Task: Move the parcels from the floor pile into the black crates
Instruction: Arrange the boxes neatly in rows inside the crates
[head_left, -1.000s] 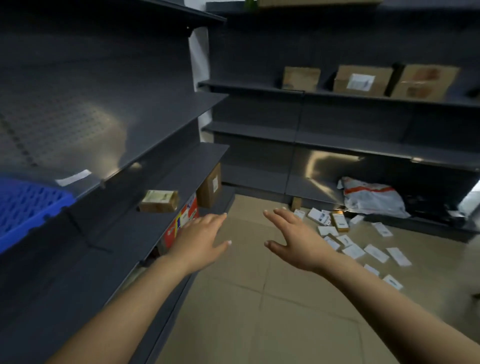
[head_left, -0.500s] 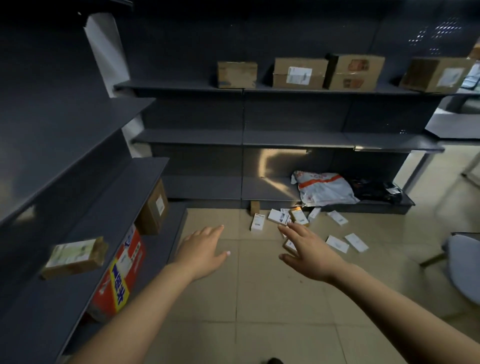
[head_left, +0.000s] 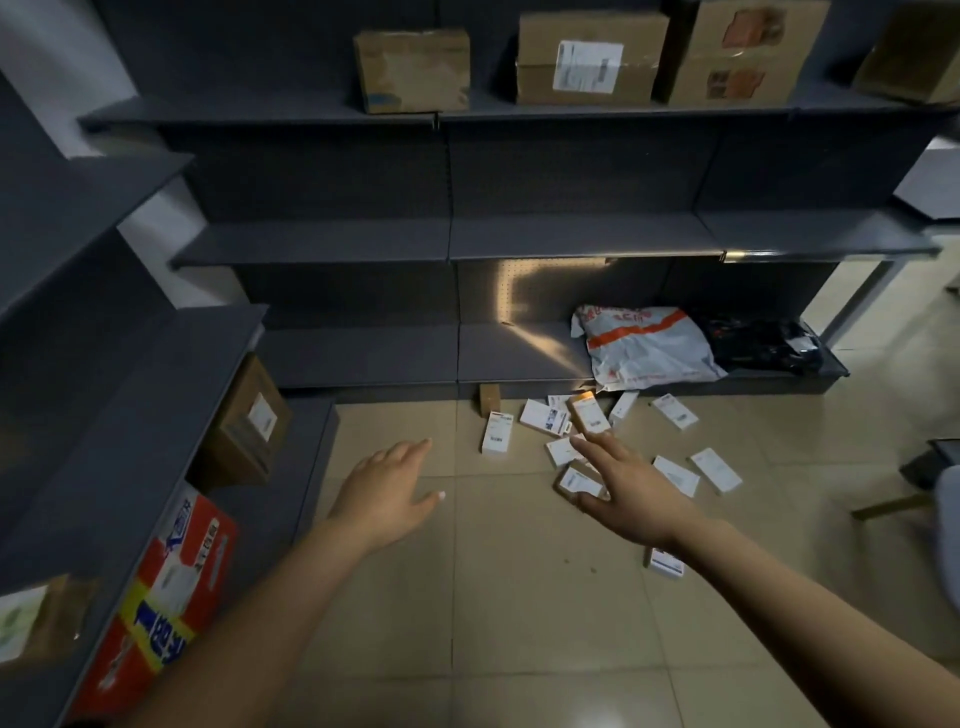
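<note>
Several small white parcels (head_left: 545, 418) lie scattered on the tiled floor in front of the bottom shelf, with one more (head_left: 665, 564) close under my right forearm. My right hand (head_left: 631, 483) stretches out flat above the near edge of the pile, fingers straight, holding nothing. My left hand (head_left: 389, 488) reaches forward over bare tiles to the left of the pile, fingers straight and empty. No black crate is in view.
Dark grey shelving (head_left: 447, 239) runs along the back wall and down the left side. A white and orange mail bag (head_left: 644, 345) lies on the bottom shelf. Cardboard boxes (head_left: 589, 57) stand on the top shelf, and a red carton (head_left: 171, 587) sits low left. A chair (head_left: 940, 499) is at the right edge.
The view has swung right and down from the left shelving toward the floor pile. Both hands stayed outstretched and empty, and the right hand now hovers over the nearest parcels.
</note>
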